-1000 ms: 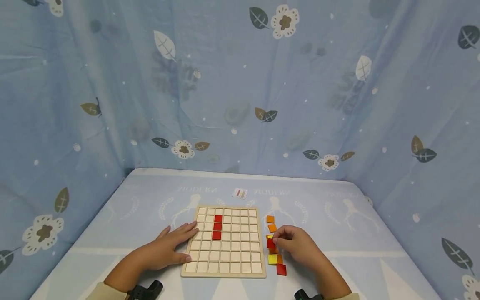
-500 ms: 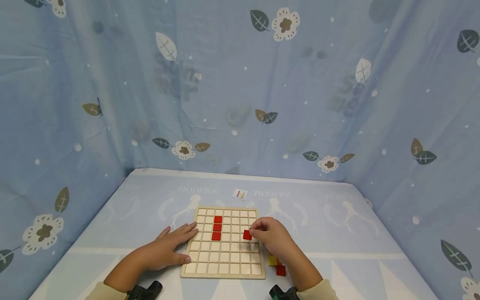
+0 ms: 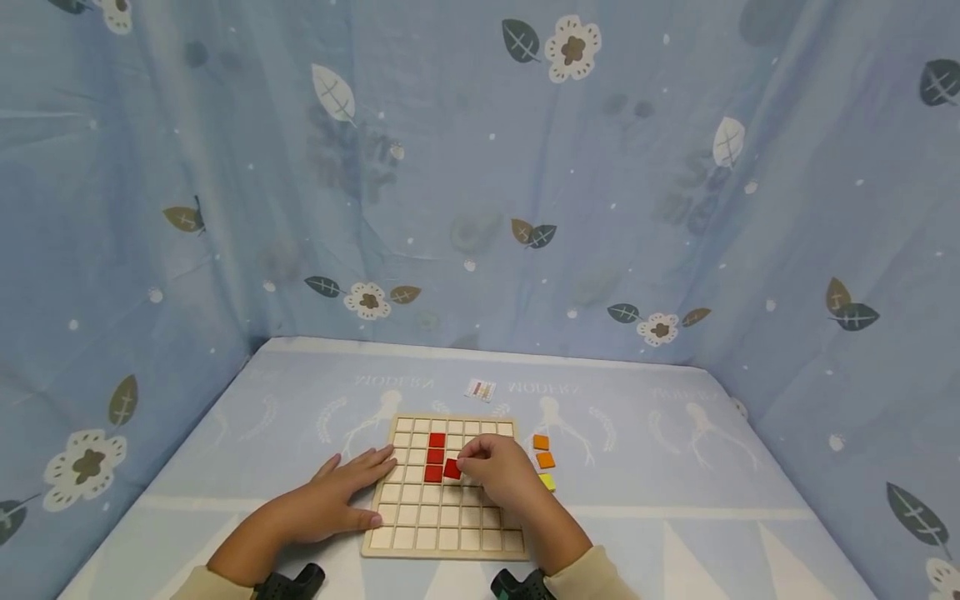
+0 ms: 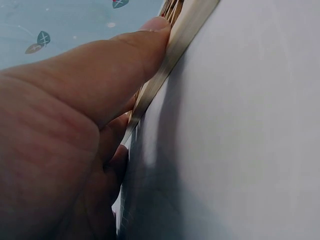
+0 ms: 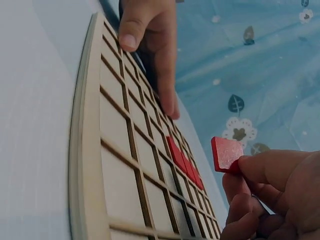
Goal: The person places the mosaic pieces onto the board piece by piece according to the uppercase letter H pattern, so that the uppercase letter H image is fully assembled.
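A square wooden grid board [image 3: 420, 537] lies on the table, with three red tiles [image 3: 435, 457] in a column of its cells. My right hand [image 3: 501, 473] pinches another red tile [image 5: 227, 154] between thumb and fingers; in the right wrist view it is lifted off the board. Seen from the head, that tile is just right of the column's lowest one. The left hand [image 3: 337, 493] rests with fingers spread on the board's left edge. In the left wrist view its thumb [image 4: 145, 45] touches the wooden rim.
Right of the board lie two orange tiles [image 3: 541, 442] and a yellow tile [image 3: 548, 482]; my right forearm hides the area nearer me. A small printed card [image 3: 481, 389] lies behind the board. A patterned blue curtain [image 3: 480, 167] surrounds the table.
My right hand has carried a red tile from the loose tiles on the right, leftward over the board to beside the red column. The left hand has stayed in place.
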Motion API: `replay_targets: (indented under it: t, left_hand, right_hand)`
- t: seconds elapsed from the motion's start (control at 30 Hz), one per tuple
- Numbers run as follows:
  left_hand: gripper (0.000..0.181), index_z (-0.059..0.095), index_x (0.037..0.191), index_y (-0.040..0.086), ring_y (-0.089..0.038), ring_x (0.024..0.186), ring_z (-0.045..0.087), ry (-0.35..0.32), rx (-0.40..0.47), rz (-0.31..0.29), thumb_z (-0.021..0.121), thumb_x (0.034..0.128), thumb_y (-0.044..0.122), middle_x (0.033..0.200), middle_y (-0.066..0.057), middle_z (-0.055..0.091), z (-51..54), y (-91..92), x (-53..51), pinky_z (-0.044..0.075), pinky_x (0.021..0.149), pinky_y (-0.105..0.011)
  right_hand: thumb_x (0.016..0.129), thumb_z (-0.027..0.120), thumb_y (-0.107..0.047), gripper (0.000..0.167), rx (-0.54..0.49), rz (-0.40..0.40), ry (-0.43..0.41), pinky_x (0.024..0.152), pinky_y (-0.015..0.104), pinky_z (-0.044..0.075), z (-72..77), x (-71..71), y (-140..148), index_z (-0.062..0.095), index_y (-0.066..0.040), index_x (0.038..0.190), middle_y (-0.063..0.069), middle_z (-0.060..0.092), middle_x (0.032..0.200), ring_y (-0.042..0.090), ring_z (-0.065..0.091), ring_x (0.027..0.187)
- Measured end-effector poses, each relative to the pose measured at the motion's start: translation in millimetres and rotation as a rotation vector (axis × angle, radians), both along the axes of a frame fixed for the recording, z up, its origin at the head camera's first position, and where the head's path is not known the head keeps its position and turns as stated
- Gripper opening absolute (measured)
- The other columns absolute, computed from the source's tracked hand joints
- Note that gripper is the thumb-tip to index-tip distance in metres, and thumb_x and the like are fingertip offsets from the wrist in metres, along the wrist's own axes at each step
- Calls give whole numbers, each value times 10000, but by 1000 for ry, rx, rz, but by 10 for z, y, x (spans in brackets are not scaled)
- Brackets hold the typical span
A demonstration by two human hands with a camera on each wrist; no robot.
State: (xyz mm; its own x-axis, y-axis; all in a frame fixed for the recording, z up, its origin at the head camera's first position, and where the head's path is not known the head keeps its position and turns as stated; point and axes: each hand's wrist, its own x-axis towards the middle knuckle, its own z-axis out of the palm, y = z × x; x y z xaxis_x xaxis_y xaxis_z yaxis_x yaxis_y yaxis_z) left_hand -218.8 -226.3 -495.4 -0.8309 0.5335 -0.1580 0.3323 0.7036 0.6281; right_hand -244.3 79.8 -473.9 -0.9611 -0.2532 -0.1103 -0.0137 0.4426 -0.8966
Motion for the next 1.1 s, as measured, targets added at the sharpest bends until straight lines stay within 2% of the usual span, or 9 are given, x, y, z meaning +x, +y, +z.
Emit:
replay_targets:
  t: [0.2,0.43,0.63,0.9,1.1]
  left_hand:
    - [894,341,1656,147,-444,1611,116,-10,7,-5,726,945,529,1757,-87,183,-27,32,17,-75,1193,-772]
    - [902,341,1656,145,-435,1610,137,12,-5,8,736,940,523,1756,-86,189,17,14,33,-65,1195,-772]
    - [900,332,1659,144,-426,1614,124,7,-3,-9,713,949,545,1760,-61,179,28,2,14,-75,1189,-779]
    - [900,335,1659,150,-422,1615,128,9,-12,0,718,946,545,1759,-58,184,18,7,4,-73,1194,-772]
    - [897,338,1657,140,-427,1614,128,-1,-14,2,721,947,531,1758,-64,186,34,14,10,-78,1194,-772]
  right_hand:
    - [970,758,-184,86,1,-13,-17,619,322,441,-77,37,-127,705,-164,906,15,658,877,192,528,713]
    - [952,777,-150,109,11,-17,16,584,326,468,-152,55,-291,700,-160,875,16,645,791,182,568,648]
    - [935,799,-140,149,75,-33,43,599,302,487,-168,69,-353,693,-179,837,-21,643,748,155,584,659]
    - [933,802,-144,187,154,8,112,587,288,466,-187,90,-357,684,-206,802,-60,623,723,133,556,656]
    - [934,806,-164,216,206,19,140,633,288,458,-205,97,-365,680,-244,778,-95,616,739,114,548,702]
